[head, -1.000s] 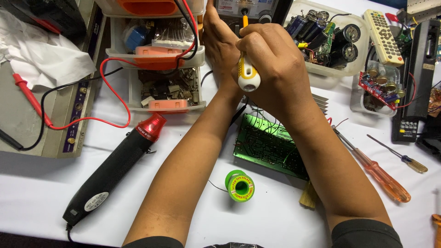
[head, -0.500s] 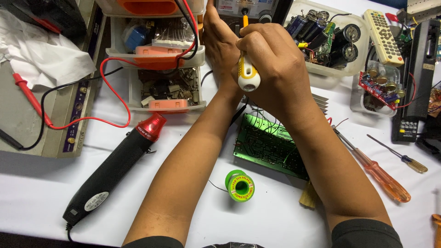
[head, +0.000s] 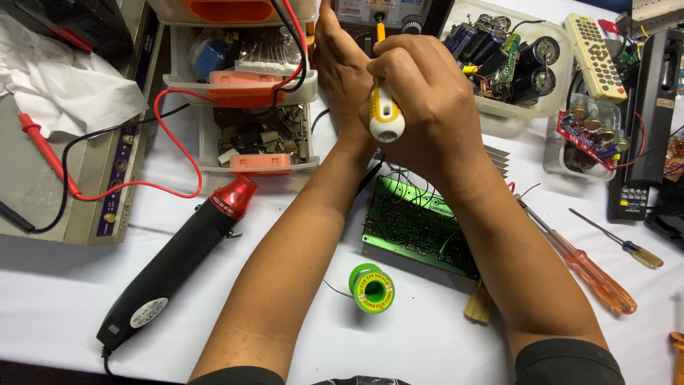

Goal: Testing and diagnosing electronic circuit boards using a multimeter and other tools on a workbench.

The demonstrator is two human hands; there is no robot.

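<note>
Head view only. Right hand (head: 427, 107) is closed in a fist around a screwdriver (head: 385, 114) with a yellow and white handle, butt end toward the camera, orange shaft running up to a grey device (head: 385, 13) at 12 o'clock on the table. Left hand (head: 342, 64) is laid flat against the device's near edge, fingers extended and mostly hidden behind the right fist; whether anything is pinched there cannot be told. The tip's seat is not visible.

For a clean turn, as a judgement: the shaft should be kept in line with the fastener, pressure applied along the axis, and the device braced firmly by the left hand so it is not pushed away. The red lead (head: 164, 153) draped from 11 o'clock should be kept clear of the wrist.

A green circuit board (head: 417, 224) lies under the right forearm at centre, partly covered; leaning on it should be avoided. A green solder spool (head: 372, 287) sits at 6 o'clock, just below the board. A black heat gun (head: 178, 264) with a red nozzle lies at 8 o'clock. A spare orange-handled screwdriver (head: 591, 274) rests at 4 o'clock, well apart from the hands.
</note>
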